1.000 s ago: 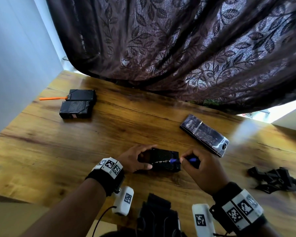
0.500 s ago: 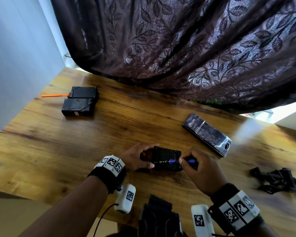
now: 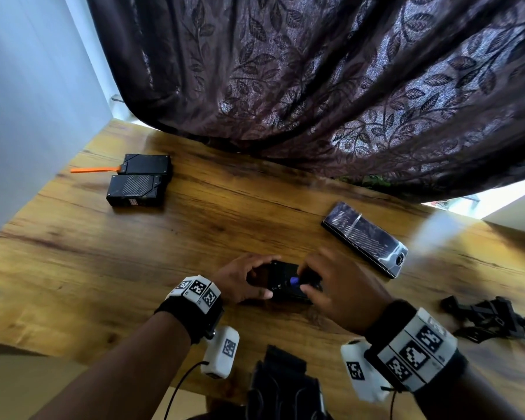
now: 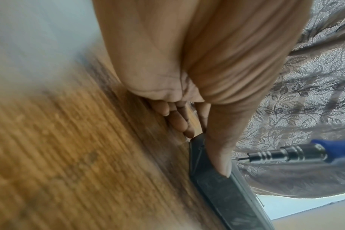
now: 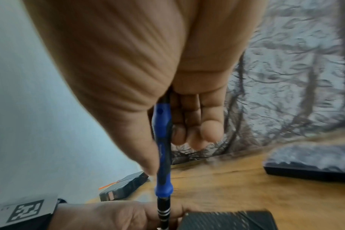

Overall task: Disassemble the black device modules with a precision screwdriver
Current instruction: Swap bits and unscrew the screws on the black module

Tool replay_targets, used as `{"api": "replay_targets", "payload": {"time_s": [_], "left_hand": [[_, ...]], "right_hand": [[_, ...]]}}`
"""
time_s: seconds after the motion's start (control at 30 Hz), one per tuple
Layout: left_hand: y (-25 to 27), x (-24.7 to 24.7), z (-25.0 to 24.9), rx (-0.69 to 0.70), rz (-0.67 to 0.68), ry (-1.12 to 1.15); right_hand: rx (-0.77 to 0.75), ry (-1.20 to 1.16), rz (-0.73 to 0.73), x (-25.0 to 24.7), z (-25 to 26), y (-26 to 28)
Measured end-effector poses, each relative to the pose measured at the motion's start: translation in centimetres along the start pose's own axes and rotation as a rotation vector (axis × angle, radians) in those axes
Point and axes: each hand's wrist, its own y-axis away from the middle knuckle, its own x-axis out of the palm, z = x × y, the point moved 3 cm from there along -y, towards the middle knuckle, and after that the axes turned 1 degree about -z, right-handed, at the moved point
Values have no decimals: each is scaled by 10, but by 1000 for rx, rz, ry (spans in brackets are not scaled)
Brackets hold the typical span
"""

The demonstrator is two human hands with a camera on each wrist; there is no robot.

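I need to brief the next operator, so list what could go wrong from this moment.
The screwdriver is only pinched by the right hand, so its tip may slip off the screw. The module is steadied only by the left hand and could shift on the table.

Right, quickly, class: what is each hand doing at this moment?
Left hand: grips the black device module, steadying it on the table.
Right hand: holds the blue precision screwdriver.
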Motion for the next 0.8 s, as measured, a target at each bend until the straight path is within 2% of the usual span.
{"api": "replay_targets", "payload": {"time_s": [0.2,0.33,0.53,0.8], "left_hand": [[1,0,-1,-4,-14,33],[1,0,-3,-10,-10,26],[1,0,-4,-5,-7,38],[2,2,-5,-27,-30,23]], "right_hand": [[-144,141,144,-14,26,-23],[-128,184,162,-16,29,-34],[-65,380,227,-18,30,-45],[-137,267,203,-20,37,-46]]}}
